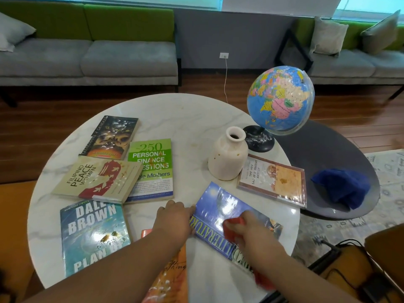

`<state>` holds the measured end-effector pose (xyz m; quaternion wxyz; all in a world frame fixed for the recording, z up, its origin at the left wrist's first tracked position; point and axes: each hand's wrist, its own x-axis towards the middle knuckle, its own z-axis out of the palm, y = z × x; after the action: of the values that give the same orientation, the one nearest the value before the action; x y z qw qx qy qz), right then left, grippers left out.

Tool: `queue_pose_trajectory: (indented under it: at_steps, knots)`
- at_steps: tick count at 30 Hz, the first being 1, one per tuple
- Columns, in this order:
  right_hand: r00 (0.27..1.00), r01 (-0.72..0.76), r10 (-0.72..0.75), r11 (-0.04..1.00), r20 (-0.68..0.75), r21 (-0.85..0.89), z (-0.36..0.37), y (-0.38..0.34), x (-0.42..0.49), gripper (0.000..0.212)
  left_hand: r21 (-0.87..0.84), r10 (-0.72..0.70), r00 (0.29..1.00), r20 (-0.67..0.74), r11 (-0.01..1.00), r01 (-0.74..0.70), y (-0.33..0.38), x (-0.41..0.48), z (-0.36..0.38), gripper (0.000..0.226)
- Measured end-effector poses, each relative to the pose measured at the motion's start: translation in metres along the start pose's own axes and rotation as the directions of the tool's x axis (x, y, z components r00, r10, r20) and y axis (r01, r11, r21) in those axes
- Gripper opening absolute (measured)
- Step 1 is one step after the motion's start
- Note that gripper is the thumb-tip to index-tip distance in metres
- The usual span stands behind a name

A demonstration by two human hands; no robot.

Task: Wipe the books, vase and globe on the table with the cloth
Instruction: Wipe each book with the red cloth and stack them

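Note:
A blue literature book [220, 206] lies near the front of the round marble table [188, 114]. My right hand [251, 230] grips a red cloth [232, 228] and presses it on the book's cover. My left hand [175, 217] holds the book's left edge. Several other books lie around: a Dale Brown book [91, 237], a Filipino Peace Women book [96, 178], a green finance book [150, 169], a dark book [111, 136], a detective book [273, 180] and an orange book [170, 278] under my left forearm. A cream vase [227, 156] and a globe [279, 99] stand at the right.
A lower dark oval table [328, 149] adjoins on the right and carries a crumpled blue cloth [343, 186]. Grey and green sofas line the back wall. Black cables [341, 250] lie on the floor at the lower right.

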<state>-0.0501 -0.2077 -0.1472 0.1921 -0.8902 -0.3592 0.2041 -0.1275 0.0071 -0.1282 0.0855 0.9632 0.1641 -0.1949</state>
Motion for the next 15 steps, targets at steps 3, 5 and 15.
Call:
queue_pose_trajectory:
  at_steps: [3, 5, 15]
  knots:
    - [0.988, 0.104, -0.114, 0.989, 0.099, 0.104, 0.002, -0.007, -0.025, 0.032, 0.011, 0.0, 1.0, -0.004, 1.0, 0.0, 0.0, -0.001, 0.0, 0.061]
    - [0.999, 0.034, -0.033, 0.998, -0.012, 0.059, -0.008, 0.013, -0.027, 0.034, 0.014, 0.0, 1.0, -0.004, 1.0, 0.0, 0.0, -0.001, 0.0, 0.06]
    - [0.992, 0.124, -0.126, 0.99, -0.031, -0.061, 0.01, 0.002, -0.061, 0.045, 0.023, 0.001, 1.0, -0.002, 1.0, -0.001, 0.002, -0.002, -0.003, 0.058]
